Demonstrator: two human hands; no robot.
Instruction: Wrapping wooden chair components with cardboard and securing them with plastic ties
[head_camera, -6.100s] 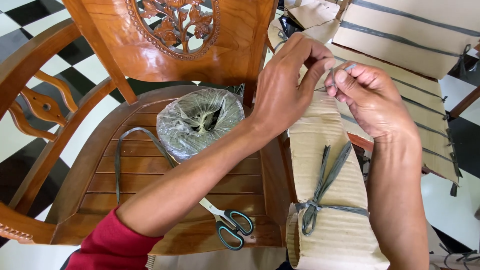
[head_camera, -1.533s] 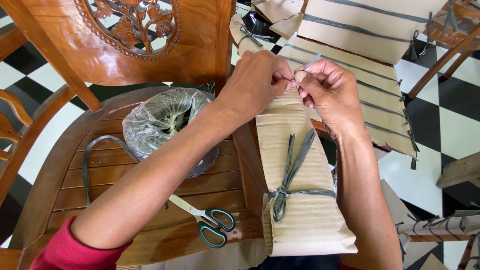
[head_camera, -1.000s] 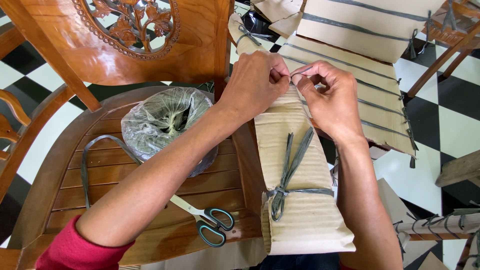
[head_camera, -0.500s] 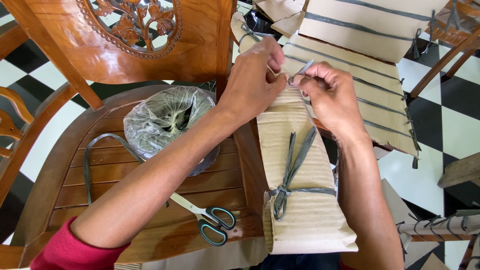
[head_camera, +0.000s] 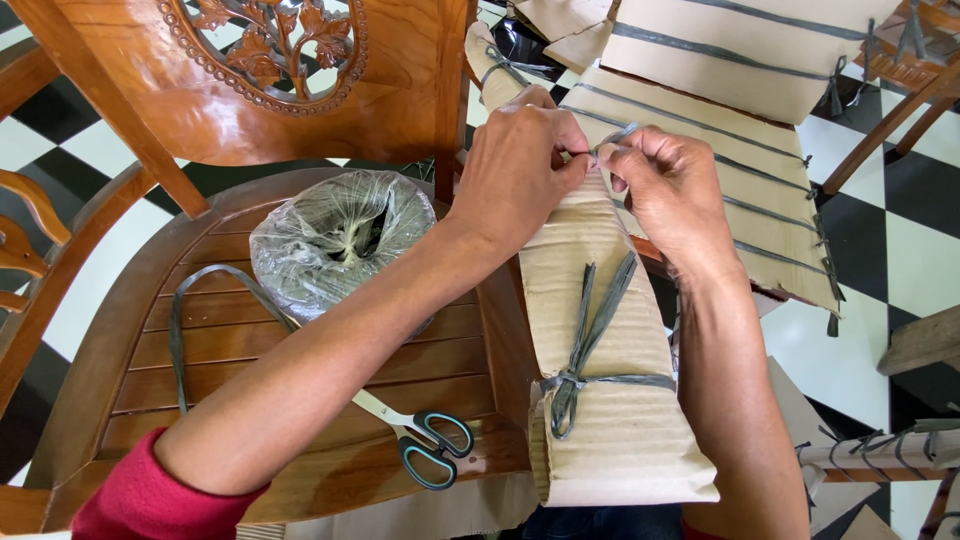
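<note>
Left hand (head_camera: 520, 165) and right hand (head_camera: 668, 185) meet fingertip to fingertip, each grip pinched.

Bright, even daylight; shadows soft, faint under arms. Mild glare on plastic bag (head_camera: 340, 240) at centre left and white floor tiles (head_camera: 915, 260) at right. Focus sharp throughout; slight wide-angle bending at edges.

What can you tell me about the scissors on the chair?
The scissors lie flat on the slatted wooden chair seat, near its front edge. They have pale metal blades, closed together, and dark handle loops with teal inner rims. The handles point toward the cardboard-wrapped chair part; the blade tips run under the person's left forearm, so they are hidden. No hand touches them.
</note>
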